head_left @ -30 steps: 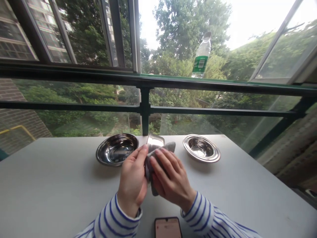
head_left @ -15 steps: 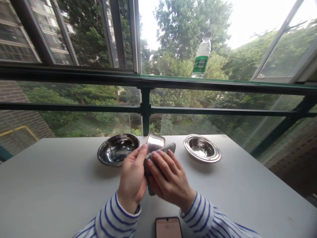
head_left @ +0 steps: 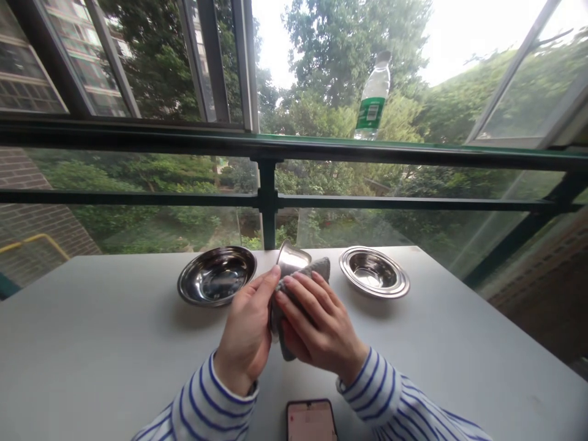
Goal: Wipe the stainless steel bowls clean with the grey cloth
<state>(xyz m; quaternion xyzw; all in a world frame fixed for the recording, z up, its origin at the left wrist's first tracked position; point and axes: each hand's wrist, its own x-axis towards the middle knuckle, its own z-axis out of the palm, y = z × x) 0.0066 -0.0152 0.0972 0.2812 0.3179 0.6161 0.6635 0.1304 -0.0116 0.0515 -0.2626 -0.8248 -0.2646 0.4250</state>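
Over the middle of the table my left hand (head_left: 248, 331) grips a shiny metal bowl (head_left: 293, 257) by its side, thumb on the rim. The bowl is tilted, and much of it is hidden behind my hands and the cloth. My right hand (head_left: 321, 324) presses a folded grey cloth (head_left: 321, 267) against the bowl, its fingers laid together over the cloth. Left of my hands sits a wide metal basin (head_left: 215, 278). To their right rest wide-rimmed metal bowls (head_left: 374, 272) that look nested.
A phone (head_left: 311, 421) lies at the near edge of the white table (head_left: 114, 343), between my forearms. Behind the table runs a dark green railing (head_left: 184, 142) with glass panels. A plastic bottle (head_left: 371, 110) with a green label stands on the railing ledge.
The metal bowl and grey cloth have shifted slightly to the right with my hands. The view has moved a little. Both hands keep their hold.
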